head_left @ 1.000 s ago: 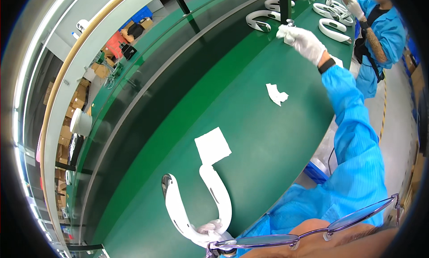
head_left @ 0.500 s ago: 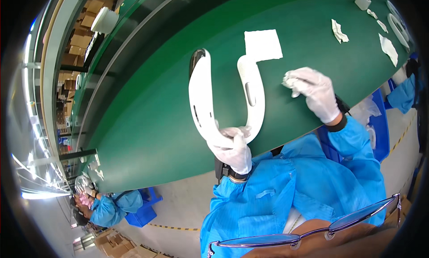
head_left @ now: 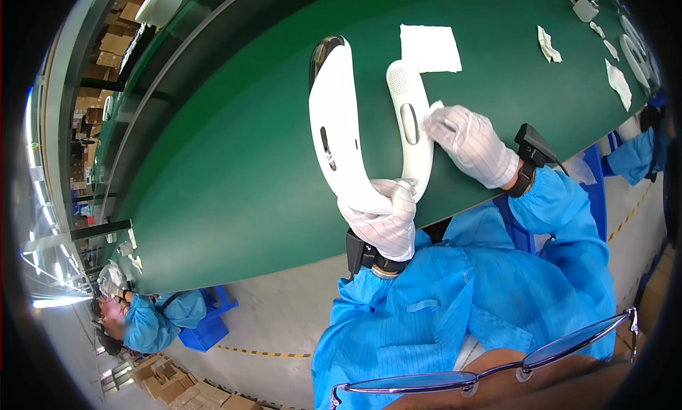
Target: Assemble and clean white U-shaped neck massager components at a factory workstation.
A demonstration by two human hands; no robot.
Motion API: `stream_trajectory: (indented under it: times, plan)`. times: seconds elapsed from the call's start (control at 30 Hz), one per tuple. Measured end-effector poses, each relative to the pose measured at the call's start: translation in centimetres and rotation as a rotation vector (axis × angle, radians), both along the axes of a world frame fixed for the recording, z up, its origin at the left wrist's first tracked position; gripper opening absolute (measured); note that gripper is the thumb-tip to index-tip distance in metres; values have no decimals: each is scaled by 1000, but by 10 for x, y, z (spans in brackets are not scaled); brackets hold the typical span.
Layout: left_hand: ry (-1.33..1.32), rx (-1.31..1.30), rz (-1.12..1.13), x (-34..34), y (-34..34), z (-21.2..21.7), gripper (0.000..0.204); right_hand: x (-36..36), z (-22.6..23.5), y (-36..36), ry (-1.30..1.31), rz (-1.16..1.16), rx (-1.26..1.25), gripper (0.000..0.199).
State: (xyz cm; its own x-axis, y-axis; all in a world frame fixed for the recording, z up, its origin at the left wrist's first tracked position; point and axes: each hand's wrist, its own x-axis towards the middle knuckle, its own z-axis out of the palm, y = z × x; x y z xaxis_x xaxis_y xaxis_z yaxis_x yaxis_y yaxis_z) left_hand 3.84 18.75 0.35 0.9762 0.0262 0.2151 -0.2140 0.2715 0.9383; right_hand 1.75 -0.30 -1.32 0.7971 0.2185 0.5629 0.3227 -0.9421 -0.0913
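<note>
A white U-shaped plastic device lies over the green conveyor belt, its two arms pointing away from me. My left hand, in a white glove, grips the curved bend of the device near the belt's front edge. My right hand, also gloved, presses a small white cloth against the right arm of the device, beside a dark oval slot. Both forearms wear blue sleeves with black wrist bands.
A square white wipe lies on the belt just beyond the device. Several crumpled white wipes lie further right. Another person in blue sits at the lower left, and a blue sleeve shows at the right edge.
My view swung from the far belt down to the device. My right hand came back from far along the belt with a cloth and now presses on the device's right arm, which my left hand holds.
</note>
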Motion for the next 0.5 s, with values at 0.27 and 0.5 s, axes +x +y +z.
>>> stream_trajectory:
  times: [0.27, 0.5]
  plan:
    - [20, 71, 43, -1, -3, -6, 45, -5, -5, -2, 45, 40, 70, 25]
    - [6, 25, 54, 1, 0, -11, 51, -14, -6, 0, 178, 64, 77, 24]
